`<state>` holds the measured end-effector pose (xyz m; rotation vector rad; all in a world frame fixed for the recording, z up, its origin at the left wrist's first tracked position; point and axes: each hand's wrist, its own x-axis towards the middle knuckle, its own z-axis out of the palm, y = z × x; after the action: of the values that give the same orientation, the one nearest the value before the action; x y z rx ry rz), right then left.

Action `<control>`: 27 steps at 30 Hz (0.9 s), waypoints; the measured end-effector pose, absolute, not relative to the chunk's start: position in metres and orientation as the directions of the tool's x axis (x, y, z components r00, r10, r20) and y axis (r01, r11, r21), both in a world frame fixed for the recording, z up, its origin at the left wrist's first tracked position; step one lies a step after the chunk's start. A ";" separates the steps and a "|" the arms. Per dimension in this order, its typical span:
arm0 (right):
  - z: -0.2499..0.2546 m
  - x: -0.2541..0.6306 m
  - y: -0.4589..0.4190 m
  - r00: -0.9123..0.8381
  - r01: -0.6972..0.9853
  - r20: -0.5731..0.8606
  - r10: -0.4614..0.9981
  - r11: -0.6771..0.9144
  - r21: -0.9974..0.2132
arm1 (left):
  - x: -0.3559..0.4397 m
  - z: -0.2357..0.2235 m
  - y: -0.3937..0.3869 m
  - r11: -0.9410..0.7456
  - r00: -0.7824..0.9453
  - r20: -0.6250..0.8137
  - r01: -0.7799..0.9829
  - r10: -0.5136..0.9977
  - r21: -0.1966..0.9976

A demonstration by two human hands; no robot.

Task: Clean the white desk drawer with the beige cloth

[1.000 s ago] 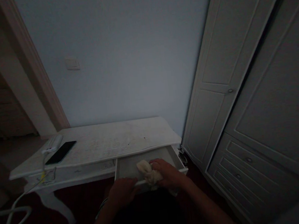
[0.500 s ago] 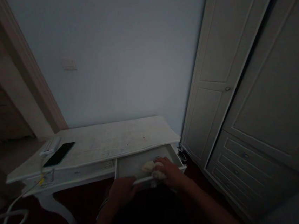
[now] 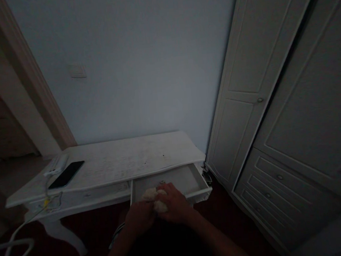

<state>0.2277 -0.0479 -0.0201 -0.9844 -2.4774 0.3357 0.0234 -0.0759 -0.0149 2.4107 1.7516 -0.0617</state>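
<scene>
A pale, crumpled cloth (image 3: 149, 194) is bunched in my right hand (image 3: 176, 203), whose fingers are closed round it near the drawer's front. Close beside it, my left hand (image 3: 140, 216) is curled over the front edge of the open drawer (image 3: 189, 179), its fingertips against the cloth and partly hidden. The drawer is pulled out of a white table (image 3: 125, 154) with a worn top. Just beyond my right fingers shows a small round thing (image 3: 162, 182), too dim to make out.
A dark phone (image 3: 67, 175) and a white power strip (image 3: 56, 164) with a cable lie at the table's left end. A white wardrobe (image 3: 245, 124) stands close on the right. Behind the table is a pale wall (image 3: 137, 66) with a switch (image 3: 77, 71).
My right hand has moved left with the cloth, from the drawer's right part to beside my left hand. My left hand has stayed nearly in place.
</scene>
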 end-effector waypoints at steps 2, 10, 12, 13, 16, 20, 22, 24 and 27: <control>-0.020 0.205 -0.050 -0.642 0.582 0.334 0.690 0.722 -0.373 | 0.024 -0.011 -0.076 -0.257 0.273 -0.164 0.960 0.948 0.112; -0.024 0.263 -0.039 -0.585 0.644 0.345 0.734 0.679 -0.354 | 0.020 -0.019 -0.075 -0.336 0.355 -0.095 0.926 0.930 0.172; -0.024 0.297 -0.035 -0.529 0.684 0.358 0.769 0.637 -0.356 | 0.016 -0.027 -0.072 -0.362 0.380 -0.053 0.909 0.923 0.206; -0.024 0.314 -0.033 -0.495 0.704 0.374 0.784 0.614 -0.356 | 0.013 -0.031 -0.070 -0.384 0.399 -0.026 0.895 0.916 0.229; -0.023 0.350 -0.032 -0.401 0.751 0.422 0.813 0.555 -0.356 | 0.002 -0.038 -0.059 -0.450 0.454 0.078 0.815 0.887 0.365; -0.024 0.347 -0.037 -0.325 0.801 0.440 0.837 0.491 -0.343 | -0.014 -0.044 -0.040 -0.467 0.362 0.300 0.749 0.882 0.469; -0.028 0.323 -0.041 -0.321 0.800 0.454 0.831 0.495 -0.340 | -0.019 -0.049 -0.034 -0.452 0.306 0.353 0.753 0.884 0.478; -0.031 0.288 -0.045 -0.352 0.777 0.466 0.812 0.531 -0.337 | -0.022 -0.057 -0.028 -0.440 0.289 0.347 0.734 0.892 0.517; -0.035 0.226 -0.052 -0.445 0.733 0.438 0.781 0.598 -0.323 | -0.024 -0.069 -0.019 -0.407 0.248 0.327 0.660 0.912 0.632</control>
<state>0.2259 -0.0517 -0.0347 -1.1956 -2.2754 0.1145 -0.0240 -0.0193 -0.0686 2.1618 1.4411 0.9504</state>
